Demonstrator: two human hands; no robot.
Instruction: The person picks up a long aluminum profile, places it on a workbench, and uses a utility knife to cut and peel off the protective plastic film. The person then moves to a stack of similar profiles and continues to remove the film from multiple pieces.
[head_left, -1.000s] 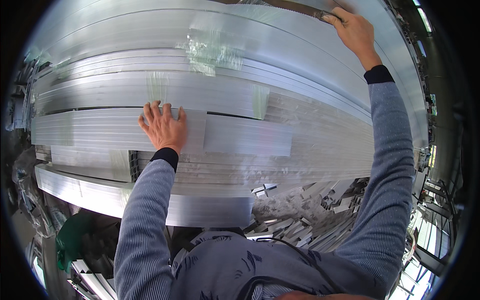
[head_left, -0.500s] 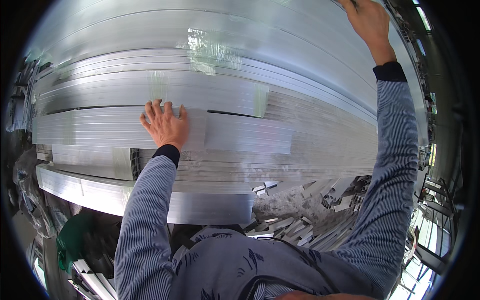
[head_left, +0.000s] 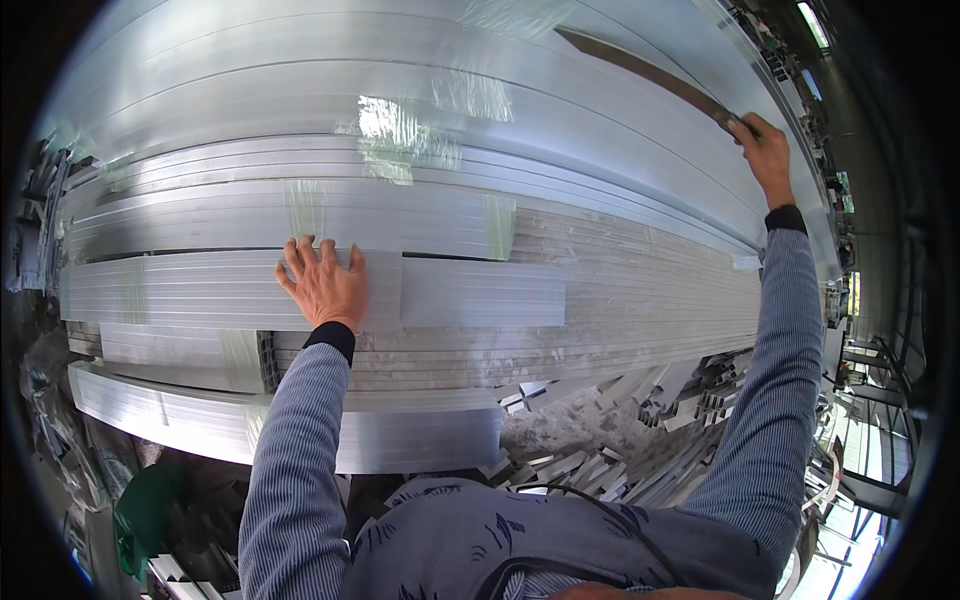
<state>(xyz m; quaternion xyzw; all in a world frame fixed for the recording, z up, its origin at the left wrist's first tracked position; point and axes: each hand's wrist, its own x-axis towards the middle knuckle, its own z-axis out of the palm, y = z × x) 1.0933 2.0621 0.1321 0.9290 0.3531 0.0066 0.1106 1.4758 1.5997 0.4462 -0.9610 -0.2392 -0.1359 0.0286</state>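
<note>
My left hand (head_left: 326, 288) rests with its fingers spread on a flat bundle of silvery metal profiles (head_left: 215, 290). Its fingertips lie by the dark gap at the bundle's far edge. Out at the far right, my right hand (head_left: 766, 158) is closed round one end of a long, thin, dark blade-like strip (head_left: 650, 72). From the hand the strip slants up and left, over the wide silvery panels (head_left: 590, 110); whether it touches them I cannot tell. A shorter profile bundle (head_left: 480, 290) lies right beside the one under my left hand.
Clear film (head_left: 410, 140) wraps several profile stacks. Nearest me lies a shiny stack (head_left: 420, 440) of profiles. Loose metal offcuts (head_left: 590, 468) are heaped below the stacks. A green cloth-like thing (head_left: 150, 510) is at the lower left. A wall with windows runs along the right.
My right hand has come down and slightly right, bringing the dark strip into view. My left hand keeps its place on the bundle, while the whole view has tilted upward a little.
</note>
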